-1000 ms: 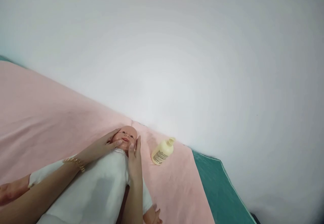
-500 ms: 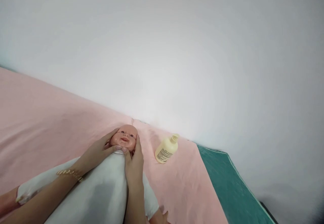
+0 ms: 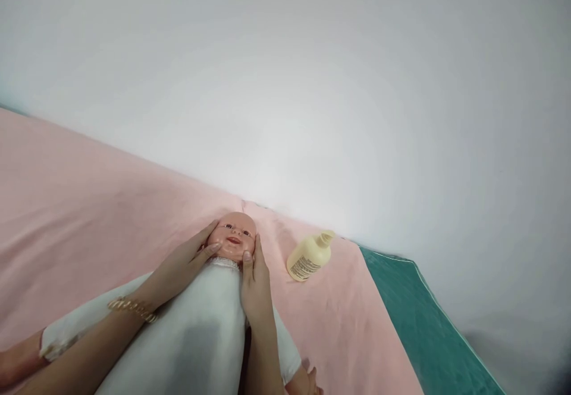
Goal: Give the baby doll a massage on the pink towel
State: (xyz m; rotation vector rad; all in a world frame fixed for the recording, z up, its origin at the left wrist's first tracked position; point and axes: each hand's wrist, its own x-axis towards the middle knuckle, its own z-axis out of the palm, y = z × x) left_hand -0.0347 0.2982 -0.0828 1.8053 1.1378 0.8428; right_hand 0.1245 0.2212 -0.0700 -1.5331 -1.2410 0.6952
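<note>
A baby doll point(image 3: 209, 329) in a white outfit lies face up on the pink cloth point(image 3: 102, 204), its head farthest from me. My left hand point(image 3: 181, 267), with a gold bracelet at the wrist, cups one side of the doll's head, its thumb on the cheek beside the mouth. On the other side of the head rests my right hand point(image 3: 257, 282), fingers along the cheek and thumb near the chin. The doll's face shows between my two hands, and its arms spread out to either side.
A pale yellow pump bottle point(image 3: 309, 258) stands on the pink cloth to the right of the doll's head. Green material point(image 3: 423, 312) shows at the right. Behind everything rises a white wall point(image 3: 285, 85).
My thumbs have moved apart from the doll's chin, out to its cheeks. The doll, my hands and the bottle all appear farther right and slightly higher in the view.
</note>
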